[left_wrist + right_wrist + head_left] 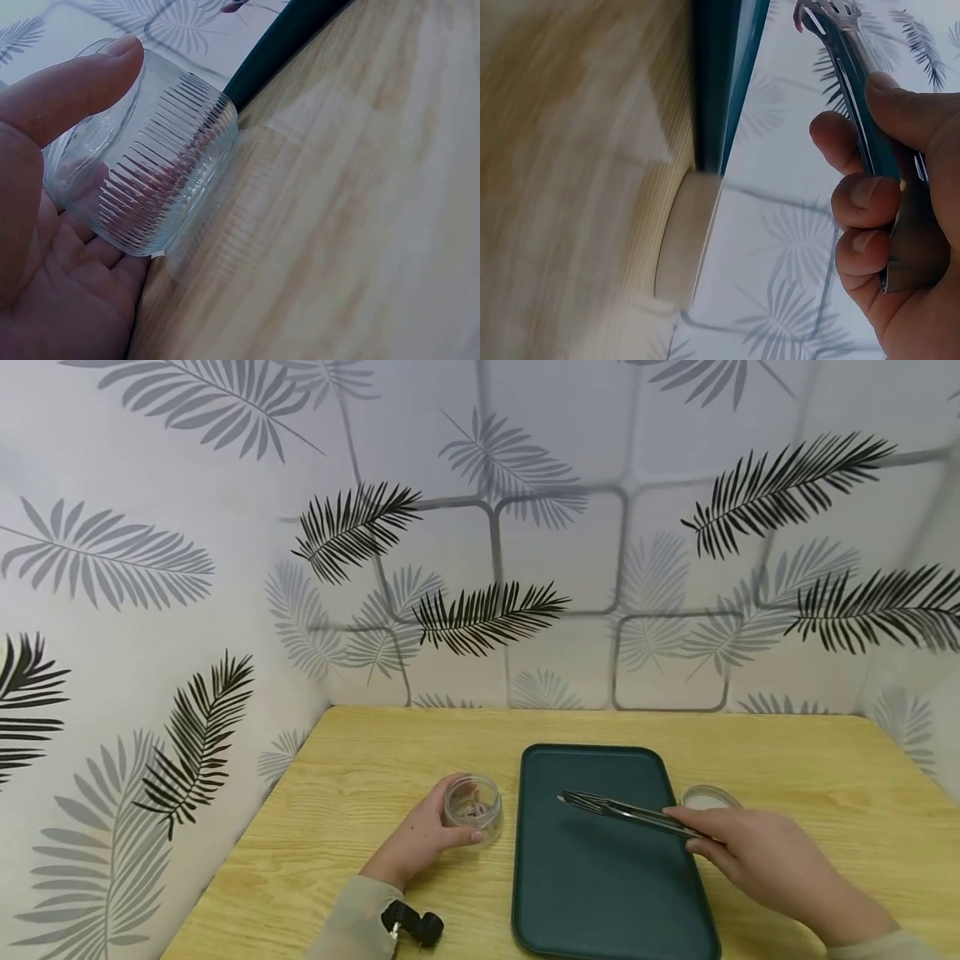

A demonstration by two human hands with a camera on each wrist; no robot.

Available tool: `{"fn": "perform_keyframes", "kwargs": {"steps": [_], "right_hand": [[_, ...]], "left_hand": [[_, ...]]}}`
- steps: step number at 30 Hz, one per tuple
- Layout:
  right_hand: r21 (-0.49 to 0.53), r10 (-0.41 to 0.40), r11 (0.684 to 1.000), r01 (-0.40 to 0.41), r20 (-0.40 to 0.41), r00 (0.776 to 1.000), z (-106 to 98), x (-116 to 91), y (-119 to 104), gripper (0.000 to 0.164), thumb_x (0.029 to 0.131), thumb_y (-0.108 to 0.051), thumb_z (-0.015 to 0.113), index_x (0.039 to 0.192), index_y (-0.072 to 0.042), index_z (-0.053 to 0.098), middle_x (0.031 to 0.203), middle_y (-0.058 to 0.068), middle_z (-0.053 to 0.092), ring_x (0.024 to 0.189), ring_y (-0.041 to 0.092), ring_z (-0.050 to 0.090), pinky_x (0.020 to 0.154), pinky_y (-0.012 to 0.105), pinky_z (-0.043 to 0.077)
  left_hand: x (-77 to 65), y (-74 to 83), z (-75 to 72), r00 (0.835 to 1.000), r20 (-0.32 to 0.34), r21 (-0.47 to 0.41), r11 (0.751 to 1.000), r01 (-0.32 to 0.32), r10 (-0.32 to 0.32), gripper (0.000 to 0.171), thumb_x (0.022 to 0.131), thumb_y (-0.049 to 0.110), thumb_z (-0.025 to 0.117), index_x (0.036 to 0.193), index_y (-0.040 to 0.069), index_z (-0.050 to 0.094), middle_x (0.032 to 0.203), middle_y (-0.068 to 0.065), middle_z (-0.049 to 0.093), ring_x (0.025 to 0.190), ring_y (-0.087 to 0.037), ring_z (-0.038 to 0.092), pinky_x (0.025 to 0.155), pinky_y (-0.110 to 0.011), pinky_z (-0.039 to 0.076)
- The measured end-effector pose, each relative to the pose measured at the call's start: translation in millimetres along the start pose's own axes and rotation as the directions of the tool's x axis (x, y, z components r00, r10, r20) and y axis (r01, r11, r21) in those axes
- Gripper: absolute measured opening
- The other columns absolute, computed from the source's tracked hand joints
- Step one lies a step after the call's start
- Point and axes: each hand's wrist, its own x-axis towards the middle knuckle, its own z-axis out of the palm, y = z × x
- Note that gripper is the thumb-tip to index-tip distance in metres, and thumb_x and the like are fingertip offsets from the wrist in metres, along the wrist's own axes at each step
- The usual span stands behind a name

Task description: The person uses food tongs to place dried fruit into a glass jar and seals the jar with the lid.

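Note:
My left hand [420,837] grips a small clear glass jar [474,810] on the table, thumb on the near side and fingers round the far side. In the left wrist view the jar's wall [165,157] is ribbed, and something pinkish shows inside, too blurred to name. Over the tray, my right hand [780,864] holds metal tongs [630,812] by their handle end, tips pointing left. A small purplish-red bit sits at the tips of the tongs [832,19]. The dark green tray [607,893] lies flat between both hands.
Behind the right hand lies a round, pale jar lid [708,797] next to the tray's right edge; its rim [690,232] also shows in the right wrist view. The yellow wooden table [420,735] meets a leaf-patterned wall covering [555,560] at the back.

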Motion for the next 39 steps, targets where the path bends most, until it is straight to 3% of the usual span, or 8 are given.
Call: {"fn": "perform_keyframes", "kwargs": {"steps": [5, 10, 14, 17, 20, 27, 39], "right_hand": [[0.004, -0.065, 0.998, 0.065, -0.006, 0.998, 3, 13, -16, 0.045, 0.09, -0.025, 0.077, 0.134, -0.025, 0.068, 0.077, -0.029, 0.055, 0.062, -0.007, 0.043, 0.054, 0.023, 0.041], [-0.012, -0.168, 0.986, 0.168, -0.1, 0.981, 7, 29, -30, 0.049, 0.085, -0.022, 0.082, 0.132, -0.025, 0.07, 0.072, -0.03, 0.048, 0.061, -0.007, 0.039, 0.055, 0.022, 0.039], [0.0, -0.225, 0.974, 0.227, -0.127, 0.966, 10, 39, -37, 0.05, 0.085, -0.021, 0.081, 0.133, -0.023, 0.068, 0.082, -0.021, 0.065, 0.059, -0.008, 0.043, 0.054, 0.022, 0.04], [0.022, -0.229, 0.972, 0.232, -0.097, 0.968, 10, 44, -42, 0.048, 0.089, -0.024, 0.077, 0.136, -0.023, 0.066, 0.102, -0.008, 0.073, 0.063, -0.006, 0.051, 0.054, 0.022, 0.042], [0.03, -0.235, 0.971, 0.238, -0.083, 0.968, 10, 51, -48, 0.046, 0.091, -0.026, 0.075, 0.137, -0.023, 0.066, 0.109, -0.004, 0.074, 0.069, -0.002, 0.059, 0.055, 0.023, 0.045], [0.04, -0.247, 0.967, 0.25, -0.065, 0.967, 12, 61, -56, 0.047, 0.094, -0.026, 0.073, 0.139, -0.024, 0.064, 0.112, -0.005, 0.073, 0.085, 0.006, 0.068, 0.065, 0.028, 0.053], [0.037, -0.237, 0.97, 0.24, -0.059, 0.97, 18, 73, -62, 0.046, 0.094, -0.029, 0.073, 0.14, -0.028, 0.063, 0.112, -0.007, 0.073, 0.085, 0.007, 0.069, 0.064, 0.028, 0.053]], "left_hand": [[0.4, -0.4, 0.3, 1.0, -0.002, 0.006, 1.0, -0.001, 0.001, 0.083, 0.084, 0.027, 0.085, 0.153, 0.025, 0.038, 0.15, 0.001, 0.048, 0.132, -0.02, 0.048, 0.11, -0.045, 0.033], [-0.3, 1.2, 0.1, 1.0, -0.002, 0.004, 1.0, 0.002, -0.002, 0.082, 0.085, 0.026, 0.084, 0.153, 0.026, 0.038, 0.15, 0.001, 0.048, 0.131, -0.02, 0.049, 0.109, -0.046, 0.033], [-1.5, 2.4, 0.4, 1.0, -0.001, 0.002, 1.0, 0.002, -0.002, 0.082, 0.085, 0.025, 0.083, 0.153, 0.025, 0.038, 0.151, -0.001, 0.047, 0.13, -0.02, 0.049, 0.109, -0.045, 0.034], [-1.8, 2.2, 0.8, 1.0, -0.002, 0.0, 1.0, 0.0, 0.0, 0.081, 0.086, 0.024, 0.083, 0.153, 0.025, 0.038, 0.151, -0.001, 0.047, 0.13, -0.02, 0.05, 0.109, -0.045, 0.035], [-1.5, 1.5, 0.7, 1.0, -0.004, -0.002, 1.0, -0.002, 0.002, 0.08, 0.086, 0.023, 0.083, 0.153, 0.025, 0.038, 0.151, -0.001, 0.047, 0.129, -0.021, 0.05, 0.108, -0.045, 0.036], [-0.2, -0.1, 0.4, 1.0, -0.005, -0.002, 1.0, 0.009, -0.009, 0.081, 0.086, 0.023, 0.083, 0.153, 0.024, 0.038, 0.15, -0.001, 0.047, 0.127, -0.022, 0.051, 0.106, -0.043, 0.038], [0.5, 0.7, 0.8, 1.0, -0.006, 0.003, 1.0, 0.01, -0.01, 0.087, 0.085, 0.023, 0.084, 0.157, 0.021, 0.035, 0.141, -0.004, 0.052, 0.119, -0.023, 0.055, 0.102, -0.043, 0.041]]}}
